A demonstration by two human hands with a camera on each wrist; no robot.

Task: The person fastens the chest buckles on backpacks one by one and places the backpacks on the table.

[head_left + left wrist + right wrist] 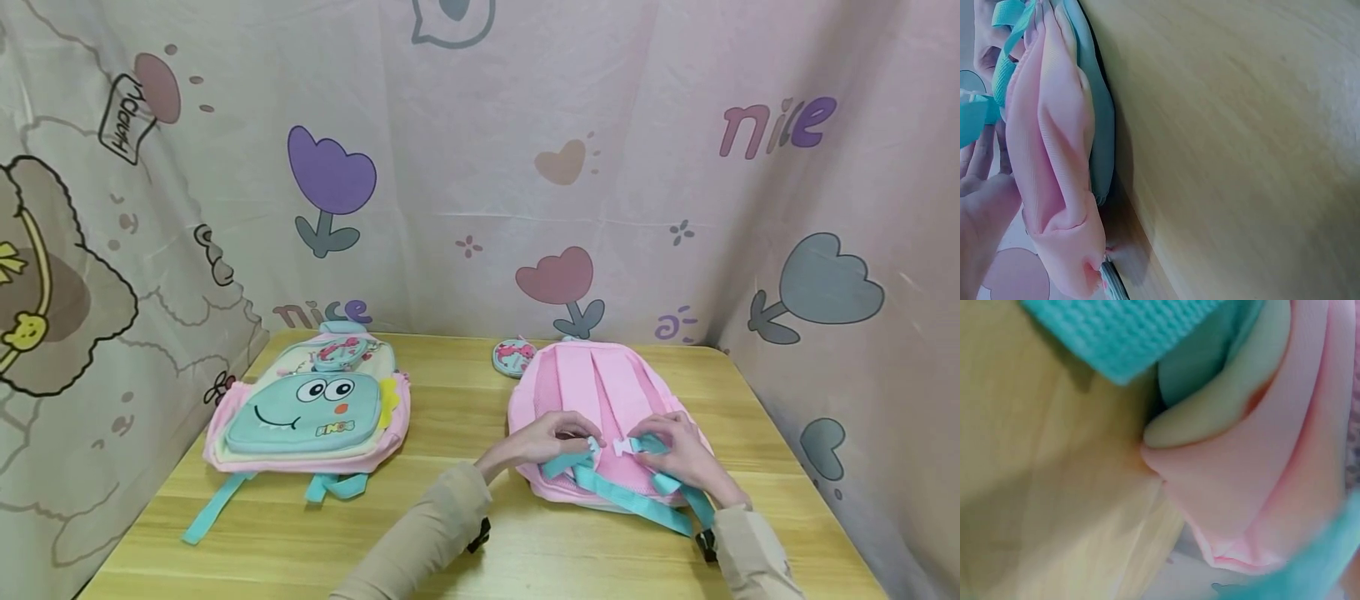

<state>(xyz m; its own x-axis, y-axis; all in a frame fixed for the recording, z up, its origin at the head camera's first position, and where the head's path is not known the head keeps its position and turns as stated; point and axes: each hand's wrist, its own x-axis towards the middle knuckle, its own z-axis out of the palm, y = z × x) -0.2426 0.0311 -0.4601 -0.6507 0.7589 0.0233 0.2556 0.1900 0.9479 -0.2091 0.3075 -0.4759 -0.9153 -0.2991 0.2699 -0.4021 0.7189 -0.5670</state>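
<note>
A pink child's backpack [566,387] lies with its strap side up at the right of the table. My left hand [542,439] pinches one white buckle half [594,446] on a teal strap, over the lower part of the pack. Facing it, a short gap away, is the other white buckle half [622,447]; my right hand [681,450] pinches the teal webbing [648,443] behind it. The two halves are apart. In the left wrist view the left hand [985,209] is beside the pack's pink side [1054,137]. The right wrist view shows teal webbing [1122,337] close up, with no clear sight of the fingers.
A second backpack [303,412] with a teal cartoon-face pocket lies front up at the left, its teal straps [216,508] trailing on the wooden table [442,400]. A small round pouch [513,357] sits by the pink pack's top. A printed curtain [450,150] stands behind.
</note>
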